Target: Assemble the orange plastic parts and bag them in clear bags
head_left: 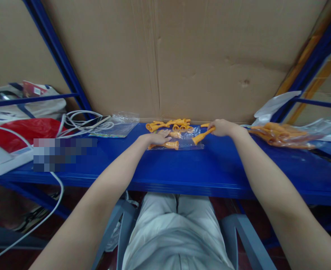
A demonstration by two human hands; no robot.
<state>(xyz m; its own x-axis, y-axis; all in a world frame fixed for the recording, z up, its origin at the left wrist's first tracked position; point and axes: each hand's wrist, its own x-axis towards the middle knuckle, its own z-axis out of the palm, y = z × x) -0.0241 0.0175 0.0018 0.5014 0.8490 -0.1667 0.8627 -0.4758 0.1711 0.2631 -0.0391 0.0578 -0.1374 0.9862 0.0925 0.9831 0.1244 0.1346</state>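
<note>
My left hand (160, 137) lies with its fingers stretched out over a clear plastic bag (187, 144) and the yellow-orange, horn-shaped plastic pieces around it. One such piece (171, 144) lies just in front of that hand, its flared end pointing right. Between the fingers of my right hand (219, 128) is the narrow end of another horn-shaped piece (200, 138), which slants down to the left with its flared end over the bag's right part. Several more pieces (183, 122) are heaped behind the bag, near the cardboard. The left fingers partly cover what is under them.
A filled bag of orange pieces (283, 135) rests on the blue table (171, 168) at the right. White cables (83, 122), a flat clear packet (117, 125), a power strip (10, 161) and a red bag (27, 129) occupy the left. Cardboard (193, 56) stands behind, between blue posts.
</note>
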